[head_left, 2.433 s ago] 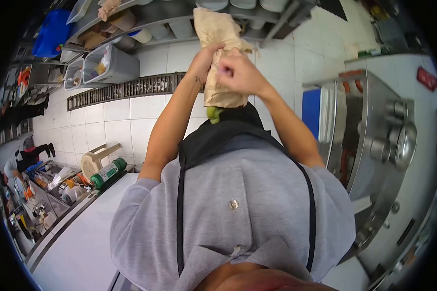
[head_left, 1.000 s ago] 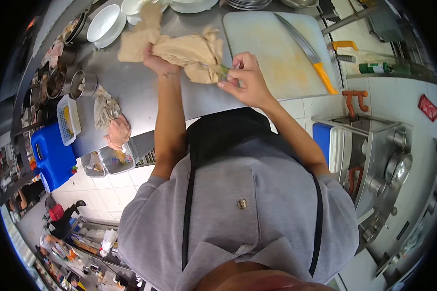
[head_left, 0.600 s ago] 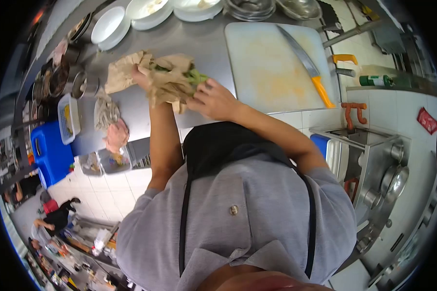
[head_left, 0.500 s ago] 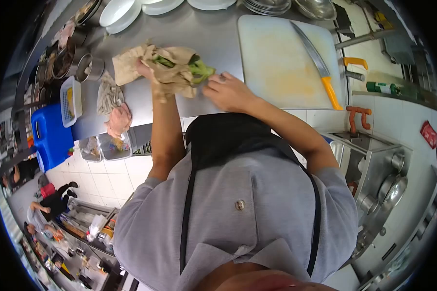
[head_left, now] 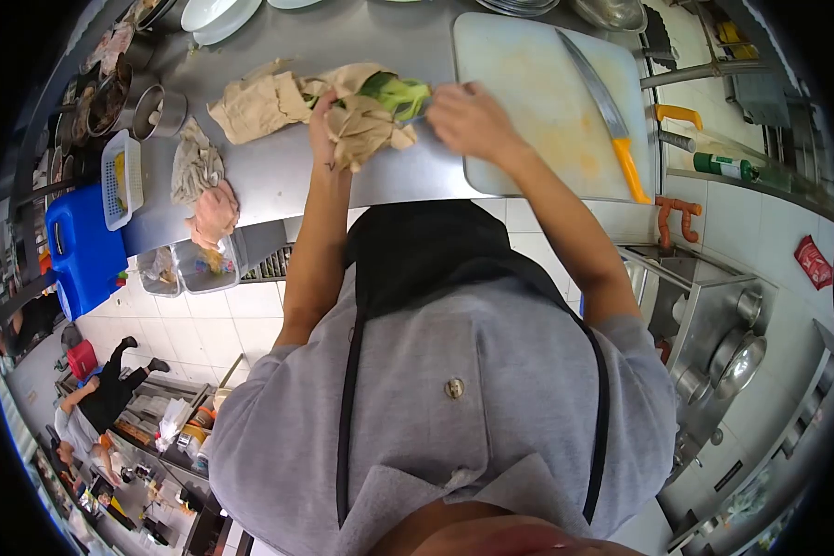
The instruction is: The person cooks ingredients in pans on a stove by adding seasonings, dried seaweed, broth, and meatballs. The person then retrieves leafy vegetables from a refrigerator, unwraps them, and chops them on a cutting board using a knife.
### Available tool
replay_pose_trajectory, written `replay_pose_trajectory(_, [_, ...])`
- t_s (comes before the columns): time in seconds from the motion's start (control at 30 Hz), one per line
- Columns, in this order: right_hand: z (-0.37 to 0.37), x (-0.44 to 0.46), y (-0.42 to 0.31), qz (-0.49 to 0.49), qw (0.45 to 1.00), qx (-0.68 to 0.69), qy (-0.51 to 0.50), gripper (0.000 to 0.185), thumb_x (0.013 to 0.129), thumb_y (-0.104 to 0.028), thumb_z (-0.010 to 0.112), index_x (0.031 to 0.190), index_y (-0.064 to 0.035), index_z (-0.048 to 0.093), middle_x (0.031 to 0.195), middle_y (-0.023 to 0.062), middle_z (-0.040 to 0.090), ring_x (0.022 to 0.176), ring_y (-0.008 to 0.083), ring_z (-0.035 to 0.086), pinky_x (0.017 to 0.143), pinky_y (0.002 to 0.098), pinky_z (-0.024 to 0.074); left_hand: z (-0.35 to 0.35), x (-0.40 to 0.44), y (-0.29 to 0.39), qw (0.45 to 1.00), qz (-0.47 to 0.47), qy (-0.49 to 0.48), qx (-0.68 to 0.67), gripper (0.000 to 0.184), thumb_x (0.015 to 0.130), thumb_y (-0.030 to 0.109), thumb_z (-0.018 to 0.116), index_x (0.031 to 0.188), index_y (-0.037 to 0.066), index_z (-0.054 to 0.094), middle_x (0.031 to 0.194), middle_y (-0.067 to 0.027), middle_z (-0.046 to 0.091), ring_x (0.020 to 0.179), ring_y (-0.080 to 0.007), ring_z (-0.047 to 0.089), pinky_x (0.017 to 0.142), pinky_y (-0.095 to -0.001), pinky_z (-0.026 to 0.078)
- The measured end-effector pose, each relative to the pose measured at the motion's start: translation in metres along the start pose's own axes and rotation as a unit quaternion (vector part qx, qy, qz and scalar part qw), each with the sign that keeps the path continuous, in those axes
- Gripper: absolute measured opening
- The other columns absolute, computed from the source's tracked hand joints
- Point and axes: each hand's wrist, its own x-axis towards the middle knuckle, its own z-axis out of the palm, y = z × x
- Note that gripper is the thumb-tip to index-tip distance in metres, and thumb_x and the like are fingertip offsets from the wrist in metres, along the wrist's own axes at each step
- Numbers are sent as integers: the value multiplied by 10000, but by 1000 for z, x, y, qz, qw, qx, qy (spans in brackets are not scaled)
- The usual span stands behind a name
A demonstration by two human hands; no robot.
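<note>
A bunch of leafy green vegetables (head_left: 394, 93) lies partly wrapped in torn brown paper (head_left: 259, 104) over the steel counter. My left hand (head_left: 322, 130) is closed around the middle of the bunch, its fingers partly hidden by the paper. At the bare green end, my right hand (head_left: 473, 120) has its fingers curled together and is slightly blurred. A thin bluish strip (head_left: 417, 119) shows between those fingers and the greens; what it is I cannot make out. To the right, a knife with a yellow handle (head_left: 628, 167) rests on the white cutting board (head_left: 528, 102).
White bowls (head_left: 218, 18) and metal bowls (head_left: 612, 13) stand along the back. On the left are a crumpled cloth (head_left: 196, 165), a white basket (head_left: 119, 190) and a blue jerrycan (head_left: 85, 250). Grey bins (head_left: 204, 269) sit below the counter edge. Another person (head_left: 102, 408) is farther off, lower left.
My right hand has moved right and up, away from the greens' end. The bunch and my left hand have shifted right, and more green shows out of the paper.
</note>
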Motion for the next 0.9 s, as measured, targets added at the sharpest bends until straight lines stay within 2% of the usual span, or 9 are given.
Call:
replay_pose_trajectory(0.1, [-3,4,20,45,979,197,37,109,830,-193,630,908,-117,636,973,2,641,1085,221,549,855,420,435,15,-2,1,998,56,-24,-21,375,933,290,436,1131,13,591,1069,-152,648,957,-295,647,846,-424,546])
replay_pose_trajectory(0.33, [22,30,-72,65,961,244,109,284,761,-254,697,954,-58,627,1020,89,640,1094,287,535,880,411,440,10,29,-11,981,-14,-122,-152,545,969,478,415,1205,10,568,1139,-173,636,1017,-311,634,899,-432,521])
replay_pose_trajectory(0.37, [14,31,-70,69,942,321,76,313,762,-253,698,966,-30,615,990,116,627,1063,312,529,878,417,447,8,33,-8,931,-104,-315,-154,558,968,488,421,1219,9,556,1156,-162,632,1031,-306,629,902,-418,517])
replay_pose_trajectory(0.47, [16,15,-64,59,950,295,83,345,766,-223,690,1023,-7,612,1027,149,598,1040,341,522,891,416,455,-2,6,-4,981,-48,-152,-107,465,957,378,516,1221,-4,541,1143,-132,640,1011,-272,633,885,-364,519])
replay_pose_trajectory(0.57, [15,-9,-41,51,998,-16,27,292,775,-170,654,1018,-11,624,1087,140,583,1023,347,537,888,416,459,11,-30,28,916,-36,-30,399,373,850,80,649,1199,-14,554,1031,-119,656,899,-215,645,821,-303,523])
replay_pose_trajectory(0.63, [6,-16,-39,124,966,223,-42,235,769,-123,624,982,-25,642,1152,138,566,1004,342,560,886,414,464,-8,-40,44,892,-31,68,445,376,860,119,658,1192,-16,544,985,-107,647,822,-200,639,738,-303,527])
replay_pose_trajectory(0.73, [-36,9,-44,93,978,123,-144,206,766,-131,634,941,-21,644,1155,142,569,1031,342,558,885,419,479,-2,-52,21,836,113,197,499,412,870,219,682,1177,-16,540,884,-102,634,643,-180,616,545,-299,507])
replay_pose_trajectory(0.83, [-58,22,-70,-15,973,139,-183,162,807,-175,643,915,-54,652,1155,126,577,987,355,589,825,428,509,44,-50,9,697,265,244,620,514,799,307,729,1187,13,566,979,-188,598,888,-226,626,808,-429,508])
replay_pose_trajectory(0.9, [-84,44,-66,-34,931,301,-206,133,832,-196,639,891,-78,657,1167,115,582,960,366,613,791,432,517,50,-24,15,355,491,235,760,594,721,339,768,1222,87,571,984,-187,599,942,-279,612,934,-538,418])
